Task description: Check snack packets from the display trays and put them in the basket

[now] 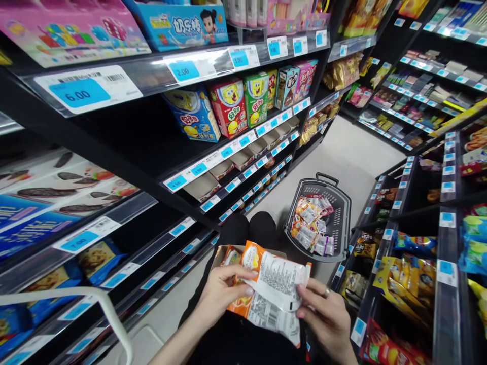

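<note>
Though assorted wrapped packets lie inside the grey plastic basket, one orange-and-white foil packet is outside it, near side, gripped by left hand and right hand fingers.

A snack packet lies between the left hand, at its left side, and the right hand, at its right edge. Partly behind it is a cardboard box, on the near side of the knees. Ahead and to the right, a shopping basket stands on the floor, small packets inside. Along the left runs a shelf unit, snack boxes in a row beneath a shelf of display cartons. Along the right, a rack holds snack bags in compartments.
</note>
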Demonstrator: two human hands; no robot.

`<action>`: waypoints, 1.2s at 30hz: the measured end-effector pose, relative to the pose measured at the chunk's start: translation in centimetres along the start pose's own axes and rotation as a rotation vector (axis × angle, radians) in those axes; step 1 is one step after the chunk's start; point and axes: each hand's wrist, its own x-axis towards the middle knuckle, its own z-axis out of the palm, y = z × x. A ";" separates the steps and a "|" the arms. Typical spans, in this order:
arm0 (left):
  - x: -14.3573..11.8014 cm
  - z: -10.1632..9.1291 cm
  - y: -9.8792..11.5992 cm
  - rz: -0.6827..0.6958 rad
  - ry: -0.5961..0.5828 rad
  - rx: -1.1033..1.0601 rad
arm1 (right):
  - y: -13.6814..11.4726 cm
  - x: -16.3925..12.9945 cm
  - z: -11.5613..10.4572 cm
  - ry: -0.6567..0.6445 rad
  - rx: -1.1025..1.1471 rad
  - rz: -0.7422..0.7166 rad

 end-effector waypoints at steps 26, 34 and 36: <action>-1.7 3.3 4.2 0.120 0.098 0.329 | -1.3 1.5 0.3 0.129 -0.106 0.217; -1.5 3.4 5.5 0.045 0.001 0.333 | -1.4 2.2 0.4 0.103 0.189 0.422; -1.2 3.4 5.5 0.000 -0.044 0.269 | -1.7 2.5 0.0 0.082 0.289 0.496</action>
